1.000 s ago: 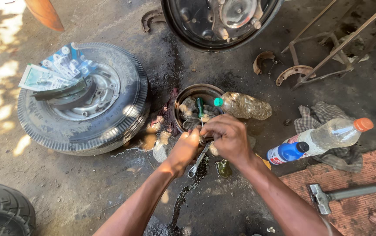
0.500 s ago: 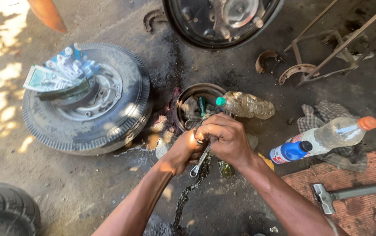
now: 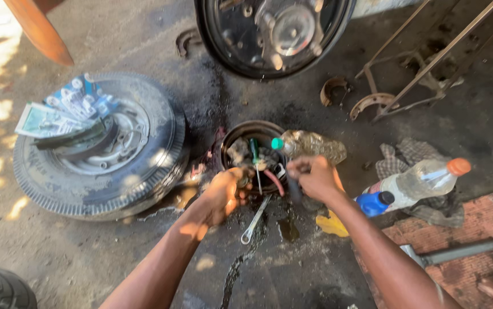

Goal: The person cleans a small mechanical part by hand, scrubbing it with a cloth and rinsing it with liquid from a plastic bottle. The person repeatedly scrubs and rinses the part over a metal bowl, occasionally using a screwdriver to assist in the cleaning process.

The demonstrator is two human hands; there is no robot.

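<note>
We are crouched over a dark round metal drum (image 3: 235, 134) that sits on the oily concrete floor (image 3: 143, 257), between a tyre on its rim (image 3: 100, 149) and a crumpled clear bottle (image 3: 315, 146). The drum is packed with small greasy parts, a green-handled screwdriver (image 3: 254, 150) and a reddish hose (image 3: 275, 180).

Our left hand (image 3: 223, 191) is curled shut at the drum's near rim, and it seems to clasp a small part, too hidden by the fingers for us to name. A slim steel wrench (image 3: 255, 220) lies on the floor just below it; we cannot tell whether the hand touches it. Our right hand (image 3: 312, 177) is closed into a fist around a dark, thin handle or rod pointing down beside the drum.

We judge these pieces to be stiff, heavy for their size, and slick with oil, so they are best held around the shank with the whole fist rather than the fingertips.

Well apart to the right, a clear bottle with an orange cap (image 3: 424, 180) and a blue-capped one (image 3: 375, 203) lie on a rag (image 3: 412, 151), with a hammer (image 3: 452, 252) nearby.
</note>
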